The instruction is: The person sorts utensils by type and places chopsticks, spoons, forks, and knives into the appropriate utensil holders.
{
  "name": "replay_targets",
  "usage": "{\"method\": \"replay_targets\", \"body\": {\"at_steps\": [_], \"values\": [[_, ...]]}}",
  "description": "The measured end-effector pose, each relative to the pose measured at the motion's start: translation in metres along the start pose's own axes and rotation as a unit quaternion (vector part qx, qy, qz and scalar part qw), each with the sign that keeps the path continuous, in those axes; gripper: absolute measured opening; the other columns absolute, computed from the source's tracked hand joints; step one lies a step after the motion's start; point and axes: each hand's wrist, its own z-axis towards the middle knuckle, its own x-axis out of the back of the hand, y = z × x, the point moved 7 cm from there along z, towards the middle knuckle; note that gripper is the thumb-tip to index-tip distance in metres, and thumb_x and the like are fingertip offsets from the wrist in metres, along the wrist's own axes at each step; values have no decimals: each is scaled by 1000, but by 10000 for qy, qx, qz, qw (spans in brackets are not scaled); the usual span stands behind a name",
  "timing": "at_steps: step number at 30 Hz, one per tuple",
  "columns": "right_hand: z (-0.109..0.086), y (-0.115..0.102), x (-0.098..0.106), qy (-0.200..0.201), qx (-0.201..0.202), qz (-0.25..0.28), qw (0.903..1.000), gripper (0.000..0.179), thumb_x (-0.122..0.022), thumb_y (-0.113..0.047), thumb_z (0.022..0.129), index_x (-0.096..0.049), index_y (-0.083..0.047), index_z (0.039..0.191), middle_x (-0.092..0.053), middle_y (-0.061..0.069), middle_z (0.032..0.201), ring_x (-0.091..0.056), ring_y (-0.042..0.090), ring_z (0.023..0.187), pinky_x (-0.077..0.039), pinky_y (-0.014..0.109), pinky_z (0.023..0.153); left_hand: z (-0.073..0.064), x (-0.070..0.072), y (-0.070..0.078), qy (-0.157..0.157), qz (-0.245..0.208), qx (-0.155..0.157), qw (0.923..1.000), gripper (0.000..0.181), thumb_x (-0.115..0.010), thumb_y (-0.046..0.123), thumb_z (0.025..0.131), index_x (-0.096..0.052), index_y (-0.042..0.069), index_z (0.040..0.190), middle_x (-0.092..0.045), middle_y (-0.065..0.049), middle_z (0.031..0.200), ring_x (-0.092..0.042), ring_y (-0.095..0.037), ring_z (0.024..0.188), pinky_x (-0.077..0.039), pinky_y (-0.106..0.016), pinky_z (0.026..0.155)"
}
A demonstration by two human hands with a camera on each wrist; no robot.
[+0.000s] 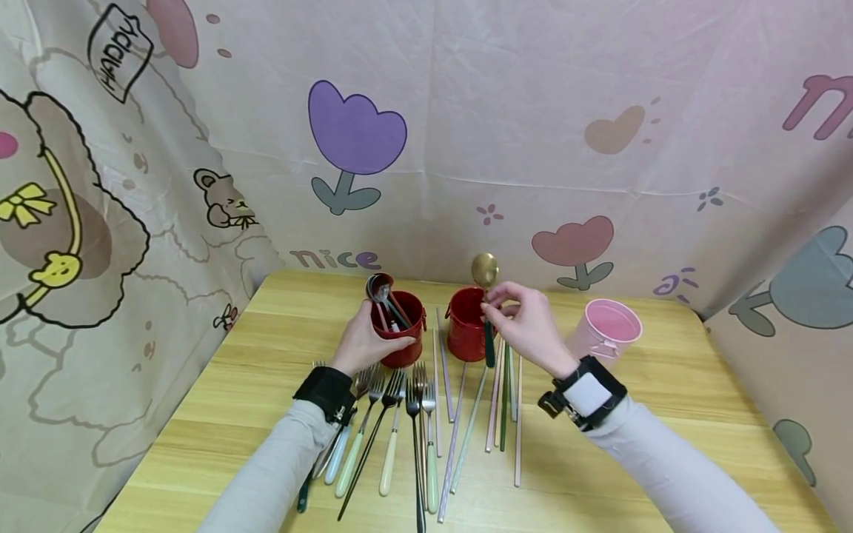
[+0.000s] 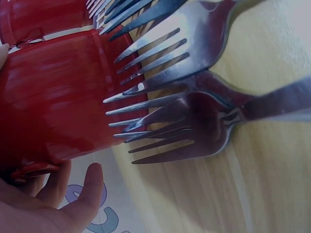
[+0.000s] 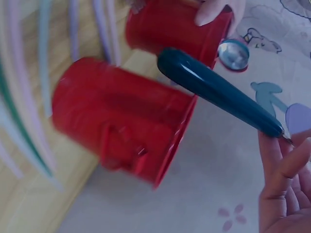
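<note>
My right hand [image 1: 529, 318] pinches a spoon [image 1: 485, 269] by the thin neck. Its gold bowl points up and its dark green handle [image 3: 214, 92] hangs down. Just behind it stands a red bucket [image 1: 464, 337], whose inside is only partly visible from the head. At the left, another red bucket [image 1: 403, 358] holds several spoons [image 1: 383, 293], bowls upward. Around that bucket's side my left hand [image 1: 365, 345] is wrapped, thumb across the front. Forks [image 2: 204, 34] lie on the table close to the base of the bucket in the left wrist view.
Several forks [image 1: 389, 396] with mixed handles spread over the front left of the wooden table [image 1: 220, 414]. Pastel and green chopsticks [image 1: 460, 414] lie in front of the middle bucket. A pink bucket [image 1: 603, 337] stands at the right. Patterned cloth [image 1: 466, 111] hangs behind.
</note>
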Motion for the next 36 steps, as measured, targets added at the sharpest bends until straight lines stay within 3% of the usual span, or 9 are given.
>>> {"method": "replay_targets", "body": {"at_steps": [10,18,30,36], "values": [[40,-31,-34,465,260,873,9948,9,-67,0,92,-68,5,100,-71,21,96,-74,33,81,-59,20,71,0,0,1,40,63,-39,10000,93,-88,32,78,-32,8,149,-53,-18,145,-55,-37,132,-49,-54,107],[58,-42,-63,774,415,893,9921,10,-69,-6,93,-70,2,99,-73,17,99,-73,27,89,-61,36,83,1,1,2,55,27,-144,9999,93,-88,29,77,-33,9,148,-55,-16,143,-56,-35,131,-48,-52,108],[65,-33,-98,541,176,432,9974,12,-71,-14,94,-73,-4,101,-76,13,98,-74,25,85,-62,34,82,3,2,2,94,120,-215,9997,91,-88,29,76,-34,9,147,-56,-16,140,-58,-33,127,-48,-51,108],[61,-22,-113,-132,-83,-243,9996,20,-71,-21,95,-72,-5,107,-76,12,99,-75,24,83,-62,32,73,1,2,1,10,186,-122,9998,95,-87,33,77,-32,8,149,-54,-17,143,-57,-34,129,-49,-51,108]]}}
